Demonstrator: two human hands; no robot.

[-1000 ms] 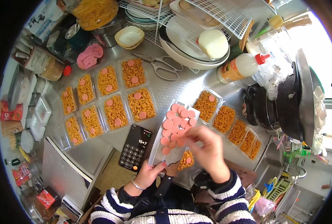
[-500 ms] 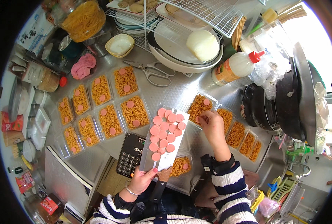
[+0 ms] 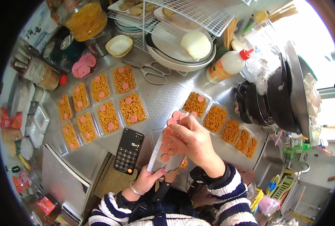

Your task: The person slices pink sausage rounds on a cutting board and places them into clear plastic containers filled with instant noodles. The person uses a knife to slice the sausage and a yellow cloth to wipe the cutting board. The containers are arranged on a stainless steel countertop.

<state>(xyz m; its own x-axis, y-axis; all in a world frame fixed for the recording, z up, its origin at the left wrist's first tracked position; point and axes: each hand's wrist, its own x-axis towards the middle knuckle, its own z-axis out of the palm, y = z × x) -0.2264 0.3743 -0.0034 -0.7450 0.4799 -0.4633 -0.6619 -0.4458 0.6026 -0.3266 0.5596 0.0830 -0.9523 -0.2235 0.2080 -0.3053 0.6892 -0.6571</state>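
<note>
My left hand (image 3: pixel 146 181) grips a cleaver (image 3: pixel 157 162) at the handle end of its broad blade, which lies flat like a tray. The dark handle points down toward my body. Several round pink sausage slices (image 3: pixel 165 157) lie on the blade. Over its upper part bends my right hand (image 3: pixel 197 145), thumb and fingers pinched together at a slice; the hand covers part of the pile. Just beyond the right hand, a clear tray of noodles (image 3: pixel 194 104) carries two slices. To its right, the noodle trays (image 3: pixel 215 118) show no slices.
Two rows of noodle trays (image 3: pixel 108 119) topped with slices stand at left. A phone (image 3: pixel 129 150) showing a calculator lies by the cleaver. Scissors (image 3: pixel 154 71), a wire rack (image 3: pixel 197 15), a bottle (image 3: pixel 227 67) and dark pans (image 3: pixel 284 98) line the back and right.
My right hand has moved left from the nearest right-hand tray to the slices on the cleaver. That tray now shows a second slice. My left hand still holds the cleaver.
</note>
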